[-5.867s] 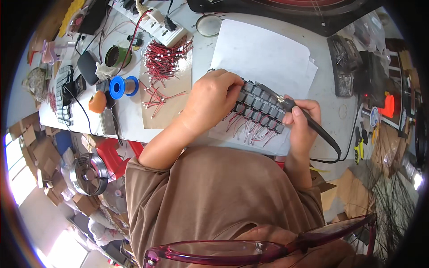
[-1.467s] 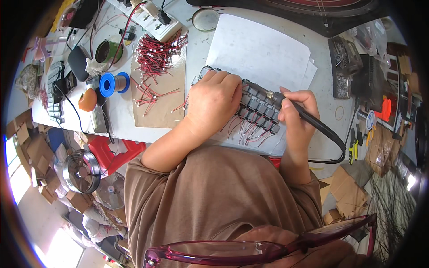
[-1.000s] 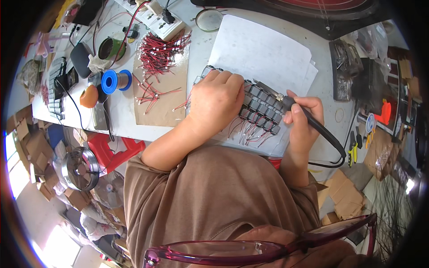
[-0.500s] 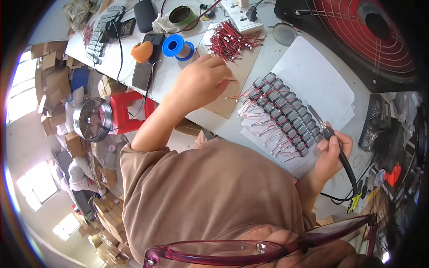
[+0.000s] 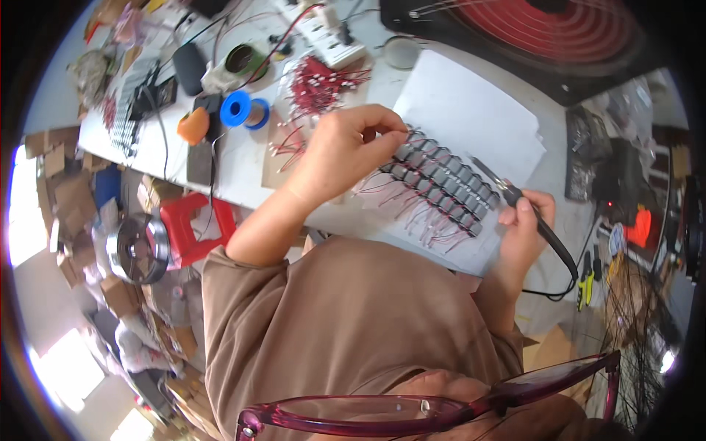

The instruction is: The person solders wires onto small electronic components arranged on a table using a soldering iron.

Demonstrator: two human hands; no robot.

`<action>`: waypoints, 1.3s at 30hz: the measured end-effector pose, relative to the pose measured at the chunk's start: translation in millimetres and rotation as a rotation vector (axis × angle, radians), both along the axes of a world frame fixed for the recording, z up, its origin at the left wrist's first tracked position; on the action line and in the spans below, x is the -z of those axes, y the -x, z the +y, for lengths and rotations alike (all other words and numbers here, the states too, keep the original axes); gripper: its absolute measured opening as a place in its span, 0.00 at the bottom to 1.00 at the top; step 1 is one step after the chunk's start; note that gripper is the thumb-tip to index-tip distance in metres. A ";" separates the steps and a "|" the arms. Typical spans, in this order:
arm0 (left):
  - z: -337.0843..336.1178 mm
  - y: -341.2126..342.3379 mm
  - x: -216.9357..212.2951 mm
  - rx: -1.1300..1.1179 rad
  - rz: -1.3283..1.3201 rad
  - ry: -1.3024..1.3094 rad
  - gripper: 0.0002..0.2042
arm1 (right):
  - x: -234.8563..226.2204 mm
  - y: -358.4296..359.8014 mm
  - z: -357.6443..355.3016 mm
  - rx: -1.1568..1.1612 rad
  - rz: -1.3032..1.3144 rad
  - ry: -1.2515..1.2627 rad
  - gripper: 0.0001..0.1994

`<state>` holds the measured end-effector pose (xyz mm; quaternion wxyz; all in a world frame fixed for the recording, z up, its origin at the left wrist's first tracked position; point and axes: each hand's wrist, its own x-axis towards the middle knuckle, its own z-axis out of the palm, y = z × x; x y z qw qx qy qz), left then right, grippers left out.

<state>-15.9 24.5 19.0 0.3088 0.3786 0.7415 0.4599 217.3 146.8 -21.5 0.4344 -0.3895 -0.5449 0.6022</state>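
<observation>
Left hand [image 5: 342, 151] returned, pinching component strip [image 5: 441, 180] | right hand [image 5: 523, 229] gripping soldering iron [image 5: 515, 198] | red wires [image 5: 320, 81] beyond

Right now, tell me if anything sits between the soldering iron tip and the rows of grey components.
Nothing visible does. The soldering iron in the right hand points its tip at the right end of the grey component rows, with only bare white paper beneath. The left hand rests at the rows' far left end.
</observation>
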 end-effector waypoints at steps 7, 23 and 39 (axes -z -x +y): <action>28.8 -40.7 30.9 0.048 0.198 -0.112 0.04 | 2.0 -1.6 -4.5 -0.048 0.025 0.053 0.05; 37.9 -50.1 58.5 0.048 0.563 -0.256 0.05 | 1.8 1.7 -1.8 -0.153 -0.027 -0.021 0.04; 38.1 -58.0 55.2 0.081 0.661 -0.254 0.06 | 14.8 -9.9 0.2 -0.102 0.017 -0.065 0.04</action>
